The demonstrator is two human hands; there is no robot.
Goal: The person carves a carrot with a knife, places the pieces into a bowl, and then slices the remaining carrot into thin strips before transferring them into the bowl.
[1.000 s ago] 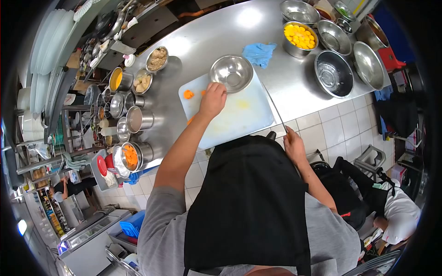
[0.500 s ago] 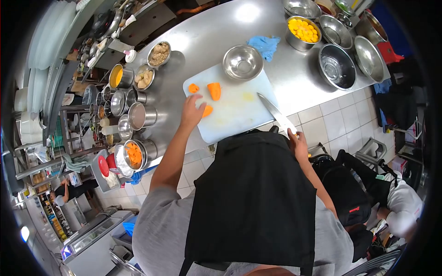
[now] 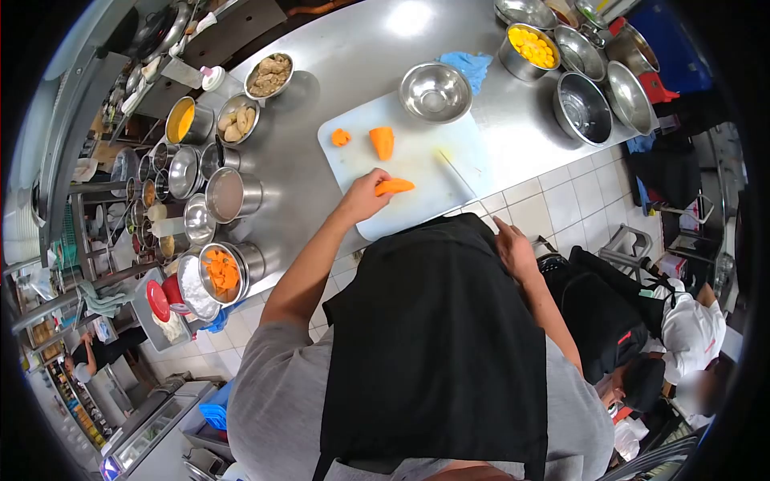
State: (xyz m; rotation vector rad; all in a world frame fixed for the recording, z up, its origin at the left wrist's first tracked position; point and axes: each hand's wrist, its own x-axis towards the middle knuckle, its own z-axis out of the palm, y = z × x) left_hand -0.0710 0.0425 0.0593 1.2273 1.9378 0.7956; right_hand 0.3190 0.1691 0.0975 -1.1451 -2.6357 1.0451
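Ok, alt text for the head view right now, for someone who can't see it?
The left hand holds an orange vegetable piece over a white cutting board, while the right hand holds a knife, its blade extending over the board. Two more orange pieces lie on the board, and a metal bowl stands at its far edge.

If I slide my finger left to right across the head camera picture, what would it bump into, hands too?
Pile of orange bits → left hand holding an orange chunk → knife blade → right hand → dark bowl.
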